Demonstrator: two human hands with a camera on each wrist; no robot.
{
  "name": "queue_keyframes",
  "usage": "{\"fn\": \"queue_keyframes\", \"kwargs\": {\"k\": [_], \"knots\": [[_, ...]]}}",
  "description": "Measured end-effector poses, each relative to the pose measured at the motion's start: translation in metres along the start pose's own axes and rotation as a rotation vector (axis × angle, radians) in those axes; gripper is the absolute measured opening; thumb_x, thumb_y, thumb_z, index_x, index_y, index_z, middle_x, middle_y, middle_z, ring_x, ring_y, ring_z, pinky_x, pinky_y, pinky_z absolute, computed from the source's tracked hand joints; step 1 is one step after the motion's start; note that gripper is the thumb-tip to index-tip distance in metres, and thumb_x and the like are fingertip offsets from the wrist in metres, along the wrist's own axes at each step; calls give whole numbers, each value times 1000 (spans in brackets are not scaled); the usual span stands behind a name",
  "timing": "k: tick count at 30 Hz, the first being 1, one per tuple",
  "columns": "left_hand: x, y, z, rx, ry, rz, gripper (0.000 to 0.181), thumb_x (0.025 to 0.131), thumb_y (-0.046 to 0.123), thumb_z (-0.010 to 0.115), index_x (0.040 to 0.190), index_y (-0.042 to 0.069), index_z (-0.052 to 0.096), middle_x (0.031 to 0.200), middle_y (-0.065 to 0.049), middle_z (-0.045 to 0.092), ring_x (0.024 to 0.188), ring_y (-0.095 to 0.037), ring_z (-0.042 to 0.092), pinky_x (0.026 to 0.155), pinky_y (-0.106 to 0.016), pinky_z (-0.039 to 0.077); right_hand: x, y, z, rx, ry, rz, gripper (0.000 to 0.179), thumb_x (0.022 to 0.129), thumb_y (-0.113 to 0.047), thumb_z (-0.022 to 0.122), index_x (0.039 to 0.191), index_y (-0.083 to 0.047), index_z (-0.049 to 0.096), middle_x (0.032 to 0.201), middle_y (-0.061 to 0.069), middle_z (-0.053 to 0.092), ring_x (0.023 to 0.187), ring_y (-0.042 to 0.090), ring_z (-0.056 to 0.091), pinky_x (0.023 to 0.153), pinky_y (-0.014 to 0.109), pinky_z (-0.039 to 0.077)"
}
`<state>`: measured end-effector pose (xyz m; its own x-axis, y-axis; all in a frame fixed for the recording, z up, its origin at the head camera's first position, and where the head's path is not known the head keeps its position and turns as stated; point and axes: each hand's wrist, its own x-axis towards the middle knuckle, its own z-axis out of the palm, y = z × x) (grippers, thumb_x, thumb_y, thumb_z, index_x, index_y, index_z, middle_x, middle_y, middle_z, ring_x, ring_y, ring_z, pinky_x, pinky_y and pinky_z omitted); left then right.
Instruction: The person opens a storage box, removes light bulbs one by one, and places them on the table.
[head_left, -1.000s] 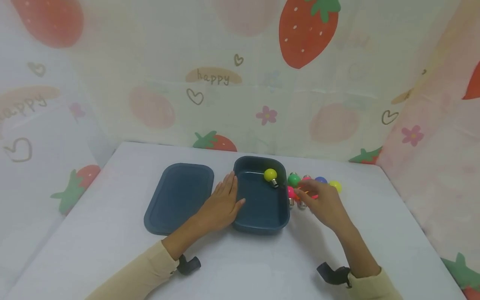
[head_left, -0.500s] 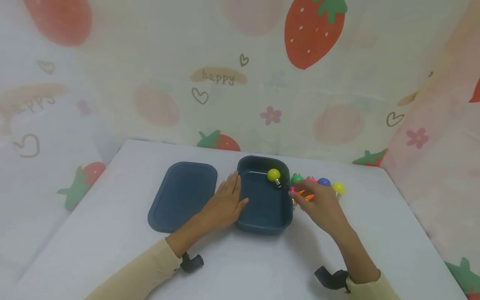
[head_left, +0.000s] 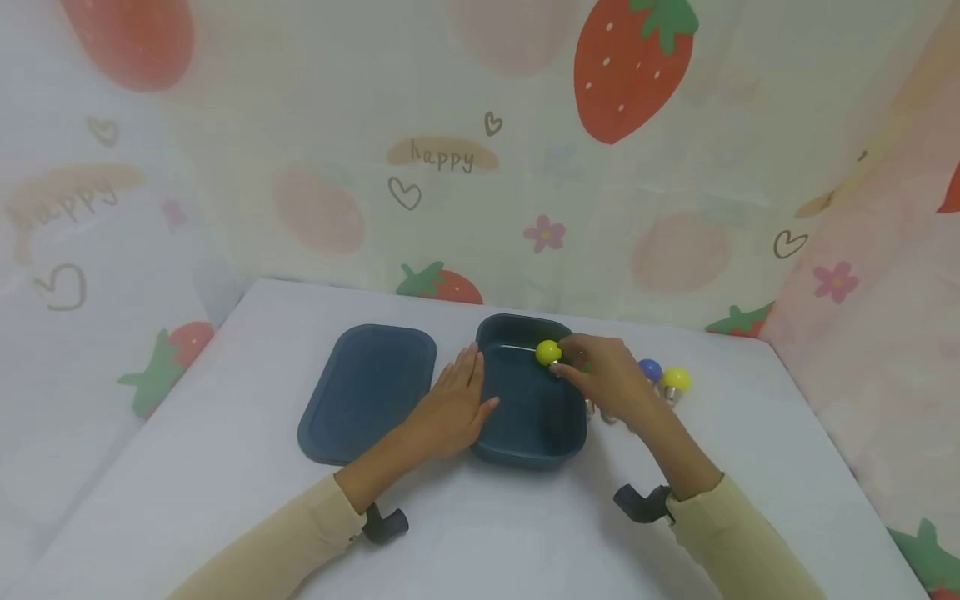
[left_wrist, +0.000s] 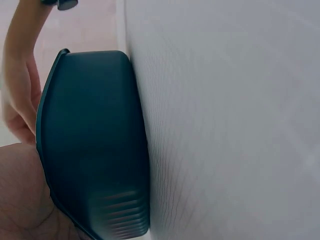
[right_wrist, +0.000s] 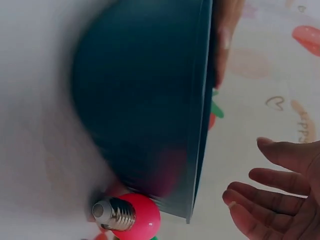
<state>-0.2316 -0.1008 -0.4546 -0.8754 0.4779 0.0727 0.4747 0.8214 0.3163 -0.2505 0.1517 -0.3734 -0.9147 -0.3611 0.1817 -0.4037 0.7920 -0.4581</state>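
Note:
A dark blue-green box point(head_left: 525, 417) stands on the table. My left hand point(head_left: 450, 410) lies along its left rim with straight fingers; the left wrist view shows that hand point(left_wrist: 20, 192) at the rim. Above the box's right side is my right hand point(head_left: 611, 379), thumb and forefinger overlapping a yellow light bulb point(head_left: 548, 353) inside it. In the right wrist view the same hand point(right_wrist: 280, 200) has loosely bent, spread fingers with nothing between them. Close outside the box's right wall lies a pink light bulb point(right_wrist: 142, 217) with a silver screw base.
A flat blue-grey lid point(head_left: 367, 392) lies left of the box. Right of it, a blue bulb point(head_left: 650, 370) and another yellow bulb point(head_left: 677, 380) lie on the white table point(head_left: 510, 533), with more bulbs partly hidden behind the right hand. A printed cloth point(head_left: 337, 100) hangs behind.
My right hand has moved left from over the bulbs beside the box to above the box's right side. The left hand has stayed at the left rim.

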Motion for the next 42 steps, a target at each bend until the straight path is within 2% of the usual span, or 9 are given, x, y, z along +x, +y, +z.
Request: {"fn": "queue_keyframes", "kwargs": {"k": [4,9,14,17,25,31,35,42], "knots": [[-2,0,1,-3,-2,7,74,111,42,33,159,-7,7,168,-21,0,156,-31,0,125,-46,10,15,2,8,-49,-43,8,39,93,-20,76,126,-1,68,110,14,74,96,28,67,90,46,57],[-2,-1,1,-3,25,22,73,111,41,33,159,-8,9,168,-22,1,156,-33,3,125,-47,12,37,6,17,-131,-65,-27,32,93,-18,76,117,2,72,102,15,74,84,26,65,83,43,57],[1,-3,3,14,16,13,74,111,44,31,159,-6,7,169,-20,-1,156,-29,0,125,-44,9,49,10,25,-138,-97,32,34,93,-17,74,122,2,69,110,18,72,95,31,65,93,48,55],[0,-2,3,16,17,13,74,111,44,32,159,-6,8,169,-20,0,156,-29,0,125,-44,9,54,12,29,-150,-93,64,36,92,-17,75,123,1,69,111,19,71,98,33,65,95,49,54],[0,-3,4,23,17,11,74,111,45,32,160,-5,8,169,-19,-1,156,-28,0,125,-43,8,63,19,40,-199,-105,120,30,90,-16,77,115,-1,69,92,10,67,84,26,64,82,40,58],[-1,-2,2,19,11,10,74,111,44,32,160,-5,6,169,-19,-1,156,-28,-1,125,-43,8,68,19,44,-265,-109,104,19,89,-10,76,102,0,67,84,11,64,78,26,63,76,37,59],[-1,-1,1,18,5,8,74,111,44,32,160,-5,6,169,-19,-1,156,-28,-1,125,-43,8,70,18,47,-291,-117,103,15,88,-6,75,99,1,67,85,13,66,80,28,64,78,39,59],[-1,-1,0,26,4,6,74,111,44,32,160,-6,8,169,-19,0,156,-28,0,125,-43,8,69,17,53,-281,-138,111,24,86,-5,78,108,0,68,95,16,68,90,31,66,85,44,58]]}}
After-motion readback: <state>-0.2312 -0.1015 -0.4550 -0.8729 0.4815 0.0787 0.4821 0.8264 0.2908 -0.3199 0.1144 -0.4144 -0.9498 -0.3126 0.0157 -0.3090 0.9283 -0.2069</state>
